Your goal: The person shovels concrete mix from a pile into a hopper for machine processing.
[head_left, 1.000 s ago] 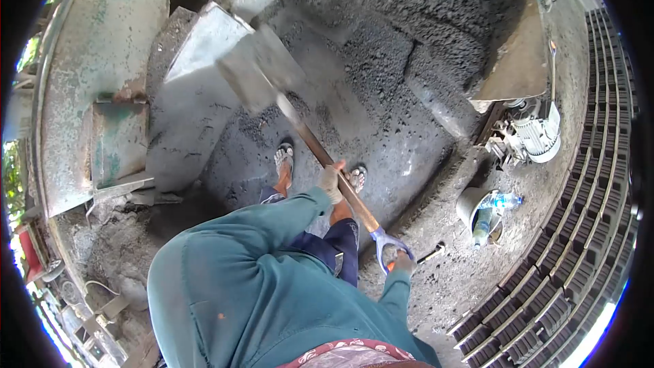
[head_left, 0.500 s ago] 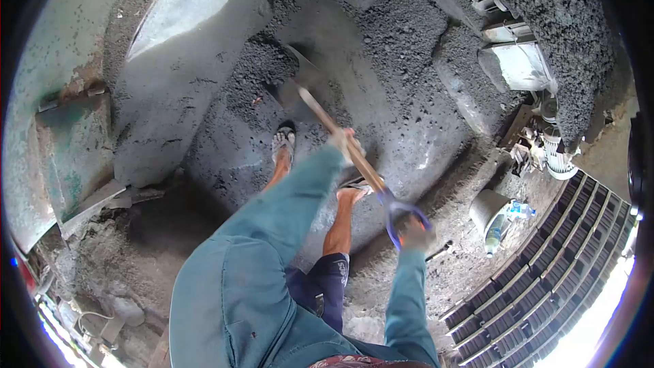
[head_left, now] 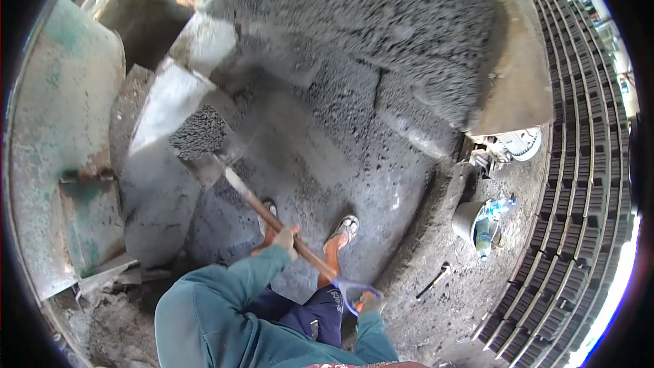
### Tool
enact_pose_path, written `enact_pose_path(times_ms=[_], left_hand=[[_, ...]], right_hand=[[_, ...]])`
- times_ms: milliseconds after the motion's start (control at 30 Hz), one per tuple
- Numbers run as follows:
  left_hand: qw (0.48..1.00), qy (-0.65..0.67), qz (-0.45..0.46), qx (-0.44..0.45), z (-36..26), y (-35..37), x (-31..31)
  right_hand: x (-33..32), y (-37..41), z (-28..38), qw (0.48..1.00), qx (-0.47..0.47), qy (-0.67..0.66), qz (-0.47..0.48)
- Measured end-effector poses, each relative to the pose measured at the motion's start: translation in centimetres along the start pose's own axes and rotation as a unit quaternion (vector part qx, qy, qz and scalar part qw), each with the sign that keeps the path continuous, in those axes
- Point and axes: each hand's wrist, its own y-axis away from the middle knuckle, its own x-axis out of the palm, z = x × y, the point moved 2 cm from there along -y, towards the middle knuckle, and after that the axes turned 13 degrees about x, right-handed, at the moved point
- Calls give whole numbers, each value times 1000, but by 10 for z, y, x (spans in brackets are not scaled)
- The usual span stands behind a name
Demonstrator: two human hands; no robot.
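Note:
My left hand (head_left: 286,240) is wrapped round the wooden shaft of a shovel (head_left: 255,202), about halfway along it. At the shaft's end my right hand (head_left: 370,300) grips the blue D-shaped handle (head_left: 349,289). The shovel blade carries a heap of dark grey crumbly material (head_left: 199,133). It is beside a sloping pale metal sheet (head_left: 157,109); whether the two touch, I cannot tell. My feet, in sandals, stand on the grey-dusted floor.
A large pile of dark grey material (head_left: 381,13) rises at the top. On the right are a bucket (head_left: 466,221) with plastic bottles, a dark tool (head_left: 433,282) on the ground and stacked ribbed racks (head_left: 565,232). A greenish metal panel (head_left: 61,129) stands left.
The shovel has swung to the left, and its blade now holds a load of grey material. Both hands have moved left and down with it. The camera view has turned.

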Motion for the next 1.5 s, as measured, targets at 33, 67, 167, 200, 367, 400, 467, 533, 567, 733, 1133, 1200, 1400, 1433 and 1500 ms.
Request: enact_pose_path(times_ms=[33, 67, 167, 200, 367, 400, 467, 533, 567, 733, 1133, 1200, 1400, 1433, 1500], left_hand=[[999, -29, -25, 9, -16, 61, 17], [999, -31, 23, 25, -22, 89, 29], [978, -58, 175, 94, -39, 152, 72], [961, -82, 228, 133, -54, 172, 95], [933, -63, 312, 166, -60, 176, 134], [945, -4, 298, 137, -45, 163, 130], [966, 112, 224, 62, -1, 152, 116], [979, 171, 108, -28, 53, 132, 101], [981, 172, 48, -74, 89, 100, 87], [999, 45, 30, -4, 263, 7, 13], [998, 37, -19, -57, -20, -141, -48], [994, 103, 15, -24, -36, -157, -34], [999, 50, 16, -2, 8, -141, -35], [999, 31, 19, 20, 20, -134, -46], [997, 56, 37, 33, 16, -50, -47]], right_hand=[[-21, 2, -12, 998, 13, 53, -39], [-31, -1, -18, 998, -9, 36, -45], [-21, -25, -7, 997, 1, -58, -41], [-10, -33, 4, 997, 23, -78, -16], [-24, -74, 73, 968, -125, 206, 68], [-41, -69, 79, 978, -101, 173, 64], [-91, -50, 84, 985, -69, 155, 7], [-138, -32, 81, 980, -83, 171, -63], [-152, -22, 77, 975, -96, 177, -93], [-133, 106, 83, 956, -112, 161, -218], [161, 80, 16, 909, -298, 289, -47], [186, 72, 36, 915, -304, 264, -9], [106, 17, 51, 975, -171, 117, 78], [85, 32, 41, 984, -142, 90, 54], [33, 33, 8, 996, -84, -10, -8]])
